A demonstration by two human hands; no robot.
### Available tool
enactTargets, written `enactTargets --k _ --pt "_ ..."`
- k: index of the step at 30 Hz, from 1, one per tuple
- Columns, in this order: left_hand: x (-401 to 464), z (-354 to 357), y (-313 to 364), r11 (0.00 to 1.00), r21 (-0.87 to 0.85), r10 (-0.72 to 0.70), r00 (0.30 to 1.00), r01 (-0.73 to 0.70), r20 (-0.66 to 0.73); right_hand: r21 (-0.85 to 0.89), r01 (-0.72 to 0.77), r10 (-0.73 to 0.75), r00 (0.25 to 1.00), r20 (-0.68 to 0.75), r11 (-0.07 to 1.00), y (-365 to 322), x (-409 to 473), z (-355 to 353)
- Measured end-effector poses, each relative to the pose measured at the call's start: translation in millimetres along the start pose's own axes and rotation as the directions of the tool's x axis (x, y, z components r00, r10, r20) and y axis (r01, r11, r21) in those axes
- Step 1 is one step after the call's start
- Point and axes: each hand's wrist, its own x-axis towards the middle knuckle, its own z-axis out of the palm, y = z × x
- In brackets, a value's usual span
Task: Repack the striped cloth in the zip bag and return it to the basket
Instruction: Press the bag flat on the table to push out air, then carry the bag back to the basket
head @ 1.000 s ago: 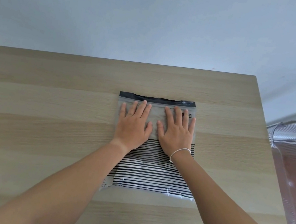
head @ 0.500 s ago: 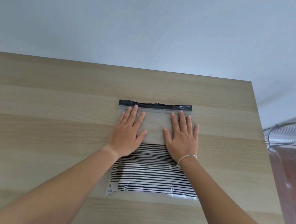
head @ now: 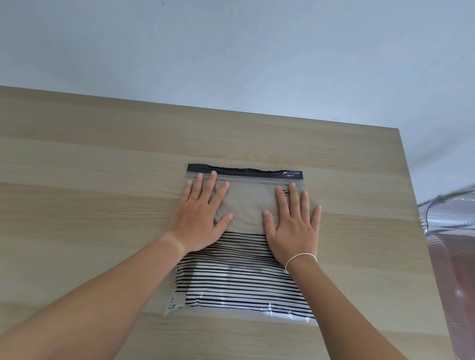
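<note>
A clear zip bag (head: 246,202) with a black zip strip along its far edge lies flat on the wooden table (head: 75,186). The black-and-white striped cloth (head: 241,279) sits folded inside its near half. My left hand (head: 201,217) rests flat, fingers spread, on the bag's upper left part. My right hand (head: 293,228) lies flat on the upper right part, a white band on its wrist. Both sets of fingertips reach close to the zip strip. Neither hand grips anything.
A clear plastic basket (head: 468,276) stands off the table's right edge, partly cut off by the frame. A plain pale wall rises behind the table's far edge. Bare wood surrounds the bag on the left and at the front.
My hands have slid apart and toward the bag's far corners, from side by side at its middle. The empty upper part of the bag between them now shows flat.
</note>
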Motion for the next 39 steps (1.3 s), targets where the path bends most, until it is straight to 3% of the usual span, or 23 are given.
enactTargets --k 3,6,10,13,15,19,22,25,27,30,39 --pt "0 -5 2 1.0 -0.011 -0.014 0.999 0.015 0.043 0.032 0.016 -0.017 1.0 0.026 0.999 2 0 -4" --pt "-9 -12 2 0.996 -0.065 -0.055 0.998 0.054 -0.014 0.158 -0.006 0.006 1.0 0.002 0.987 4 -9 -12" --pt "-33 -17 0 0.934 -0.27 -0.256 0.966 0.235 -0.044 0.304 -0.085 0.108 0.992 -0.061 0.949 8 -36 -21" --pt "-55 -18 2 0.907 -0.316 -0.334 0.934 0.28 -0.13 0.356 -0.148 0.199 0.974 -0.111 0.923 16 -59 -30" --pt "-65 -20 6 0.861 -0.407 -0.378 0.919 0.305 -0.109 0.389 -0.204 0.26 0.961 -0.098 0.898 22 -74 -33" --pt "-74 -22 14 0.661 -0.657 -0.434 0.899 0.362 0.059 0.502 -0.327 0.366 0.93 0.021 0.801 26 -101 -33" --pt "-78 -25 22 0.43 -0.814 -0.443 0.877 0.39 0.186 0.609 -0.379 0.398 0.911 0.111 0.697 24 -115 -32" --pt "-80 -30 28 0.174 -0.904 -0.399 0.867 0.391 0.298 0.741 -0.404 0.434 0.885 0.168 0.536 24 -126 -33" --pt "-79 -34 32 0.102 -0.918 -0.371 0.871 0.382 0.321 0.8 -0.424 0.467 0.86 0.207 0.426 29 -131 -33" --pt "-74 -38 43 0.113 -0.924 -0.343 0.887 0.366 0.309 0.826 -0.412 0.482 0.853 0.201 0.384 43 -135 -34" --pt "-35 -55 146 0.215 -0.943 -0.237 0.95 0.254 0.202 0.827 -0.301 0.528 0.849 0.006 0.475 142 -128 -80"
